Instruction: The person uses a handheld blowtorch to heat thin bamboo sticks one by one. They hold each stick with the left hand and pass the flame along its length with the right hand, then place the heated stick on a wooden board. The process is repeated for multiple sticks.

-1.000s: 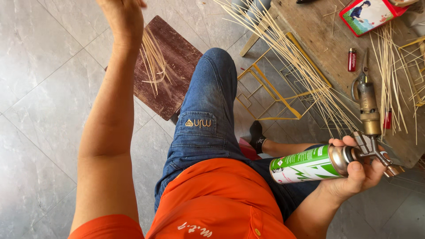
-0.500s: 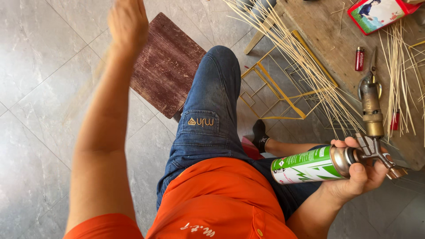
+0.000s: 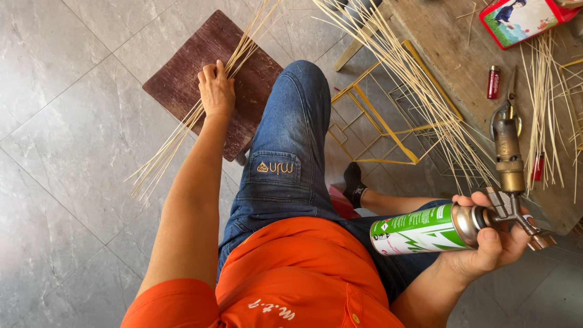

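Note:
My left hand (image 3: 215,90) rests on a bundle of thin bamboo sticks (image 3: 182,130) lying across a dark red wooden stool (image 3: 182,79), fingers curled over them. My right hand (image 3: 492,246) grips a green and white gas canister (image 3: 419,229) fitted with a brass blowtorch head (image 3: 509,158), held sideways above my lap. I sit in blue jeans and an orange shirt.
A wooden workbench (image 3: 449,54) at the upper right carries more bamboo sticks (image 3: 546,103), a red lighter (image 3: 493,82), pliers and a colourful tin (image 3: 519,18). A yellow metal wire frame (image 3: 379,121) stands under the long sticks. Grey floor tiles lie to the left.
My left arm has come down from overhead and the hand now presses the stick bundle onto the stool. The right hand holds the torch canister as before.

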